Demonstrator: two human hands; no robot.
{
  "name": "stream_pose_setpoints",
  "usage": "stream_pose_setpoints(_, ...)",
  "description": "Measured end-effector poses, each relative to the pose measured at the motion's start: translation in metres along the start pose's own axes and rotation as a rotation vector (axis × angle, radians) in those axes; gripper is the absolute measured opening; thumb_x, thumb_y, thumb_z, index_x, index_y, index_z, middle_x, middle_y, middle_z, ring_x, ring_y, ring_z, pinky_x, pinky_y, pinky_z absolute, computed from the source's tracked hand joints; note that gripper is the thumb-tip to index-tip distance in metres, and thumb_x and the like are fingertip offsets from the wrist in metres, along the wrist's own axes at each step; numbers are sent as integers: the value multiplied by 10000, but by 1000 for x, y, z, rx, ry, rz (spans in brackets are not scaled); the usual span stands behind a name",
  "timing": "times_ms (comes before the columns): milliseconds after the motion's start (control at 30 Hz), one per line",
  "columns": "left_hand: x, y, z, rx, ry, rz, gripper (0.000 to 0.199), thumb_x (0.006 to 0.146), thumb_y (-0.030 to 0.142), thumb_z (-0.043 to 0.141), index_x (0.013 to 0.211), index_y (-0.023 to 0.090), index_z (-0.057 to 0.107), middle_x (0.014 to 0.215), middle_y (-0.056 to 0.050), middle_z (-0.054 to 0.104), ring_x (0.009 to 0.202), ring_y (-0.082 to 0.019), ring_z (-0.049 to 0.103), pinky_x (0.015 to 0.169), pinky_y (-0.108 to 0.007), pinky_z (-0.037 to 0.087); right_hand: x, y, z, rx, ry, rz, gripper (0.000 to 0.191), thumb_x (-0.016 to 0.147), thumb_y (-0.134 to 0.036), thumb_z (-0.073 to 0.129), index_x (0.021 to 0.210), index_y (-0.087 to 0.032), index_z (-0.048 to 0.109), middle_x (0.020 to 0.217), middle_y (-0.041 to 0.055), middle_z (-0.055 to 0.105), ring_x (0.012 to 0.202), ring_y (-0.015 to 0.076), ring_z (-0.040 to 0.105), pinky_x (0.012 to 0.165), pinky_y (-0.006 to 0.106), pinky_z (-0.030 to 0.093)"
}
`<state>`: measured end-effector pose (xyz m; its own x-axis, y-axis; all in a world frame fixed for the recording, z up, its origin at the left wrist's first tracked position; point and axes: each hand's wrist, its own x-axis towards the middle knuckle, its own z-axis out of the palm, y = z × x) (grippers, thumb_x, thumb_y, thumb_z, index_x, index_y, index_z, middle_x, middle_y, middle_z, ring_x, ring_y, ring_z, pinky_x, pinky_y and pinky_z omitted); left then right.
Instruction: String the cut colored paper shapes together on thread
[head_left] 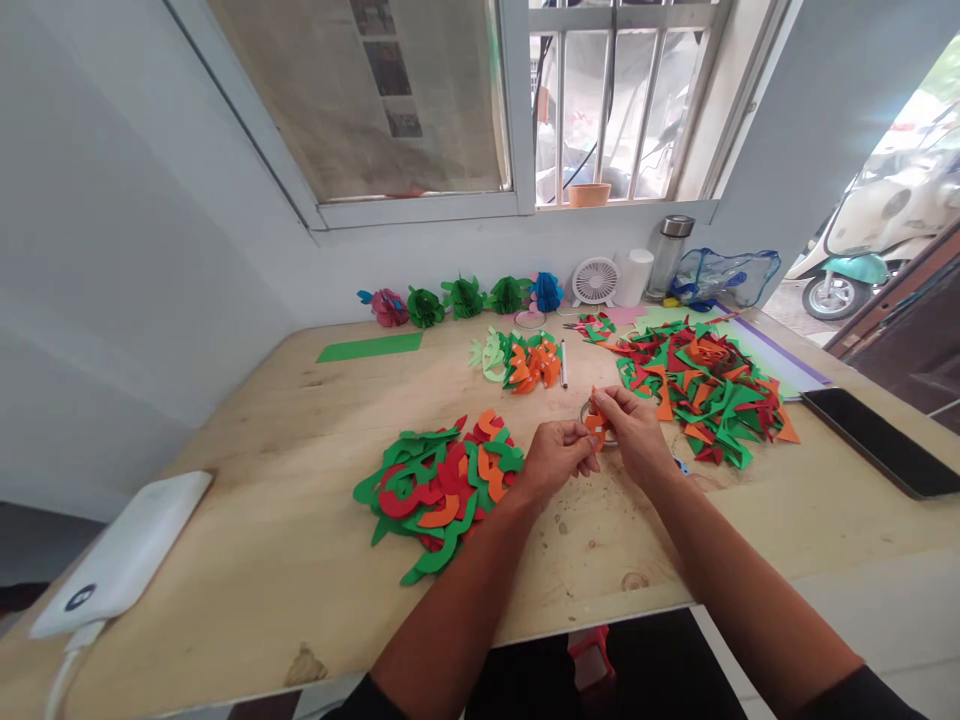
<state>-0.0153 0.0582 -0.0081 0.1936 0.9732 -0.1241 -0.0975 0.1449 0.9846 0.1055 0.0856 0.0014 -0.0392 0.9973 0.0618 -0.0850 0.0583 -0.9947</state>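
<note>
Both hands meet over the middle of the table. My right hand (pixel 630 425) pinches a small orange paper cutout (pixel 596 428) that has a pale patch on it. My left hand (pixel 561 455) is closed at the cutout's lower left edge, thumb and fingers together on it. Behind the cutout a round ring (pixel 584 411) shows in part, mostly covered by the hands. To the left of my left hand lies a pile of curved green, red and orange cutouts (pixel 450 485). On the right is a heap of paper scraps (pixel 705 385).
Farther back lie a small group of cutouts (pixel 534 360) and a pen (pixel 564 364). Several folded paper turtles (pixel 464 297), a white fan (pixel 596 281) and a glass bottle (pixel 667 260) line the wall. A phone (pixel 881 440) is right; a white power bank (pixel 124 555) is left.
</note>
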Motion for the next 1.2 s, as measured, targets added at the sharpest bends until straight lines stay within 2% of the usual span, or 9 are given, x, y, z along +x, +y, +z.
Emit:
stream_pose_setpoints(100, 1, 2, 0, -42, 50, 23, 357, 614, 494, 705, 607, 155, 594, 461, -15, 594, 389, -80, 479, 418, -200, 338, -1, 0, 0, -38, -80, -2, 366, 698, -532, 650, 638, -185, 553, 576, -33, 508, 520, 95, 420, 500, 234, 334)
stream_pose_setpoints(267, 2, 3, -1, -95, 110, 27, 324, 633, 457, 690, 608, 151, 583, 476, -14, 600, 395, -80, 486, 426, -203, 345, -1, -2, -1, -81, -16, -50, 411, 738, -576, 587, 607, -188, 551, 578, -12, 517, 543, 108, 434, 509, 238, 352)
stream_pose_setpoints(467, 4, -2, -1, -136, 134, 31, 275, 678, 414, 656, 646, 147, 596, 505, -9, 609, 407, -76, 504, 432, -196, 357, 0, 1, -3, -188, -151, -25, 368, 681, -537, 652, 639, -183, 560, 591, -17, 514, 553, 114, 429, 537, 257, 350)
stream_pose_setpoints(667, 8, -9, -3, -102, 123, 12, 267, 736, 391, 600, 645, 142, 571, 532, -18, 620, 393, -71, 518, 387, -175, 341, 4, 7, -7, -266, -46, -89, 354, 695, -525, 639, 656, -180, 571, 598, -18, 512, 549, 110, 412, 526, 252, 328)
stream_pose_setpoints(867, 8, -11, -3, -92, 110, 47, 284, 753, 385, 599, 622, 135, 569, 507, -12, 603, 378, -62, 502, 365, -161, 321, 3, 9, -7, -209, -40, -86, 366, 682, -527, 664, 628, -180, 562, 533, -35, 469, 497, 92, 389, 474, 230, 306)
stream_pose_setpoints(967, 9, -11, -2, -104, 119, 23, 266, 768, 393, 580, 703, 136, 595, 502, 1, 589, 365, -66, 487, 350, -164, 313, 4, 11, -9, -191, -27, -39, 348, 681, -513, 678, 651, -181, 578, 520, -42, 466, 475, 88, 382, 448, 223, 294)
stream_pose_setpoints(1067, 11, -12, -1, -70, 221, 49, 259, 784, 399, 558, 801, 144, 598, 483, 25, 562, 347, -66, 452, 355, -171, 314, 8, 14, -12, -170, 22, -3, 353, 642, -519, 709, 671, -188, 589, 518, -48, 474, 465, 88, 386, 445, 221, 296)
stream_pose_setpoints(1200, 8, -9, -2, 30, 424, 245, 254, 836, 381, 485, 735, 162, 566, 496, 26, 540, 409, -75, 462, 435, -183, 352, 15, 9, -12, -180, 46, -11, 374, 624, -533, 716, 689, -181, 607, 523, -35, 494, 476, 92, 394, 446, 224, 293)
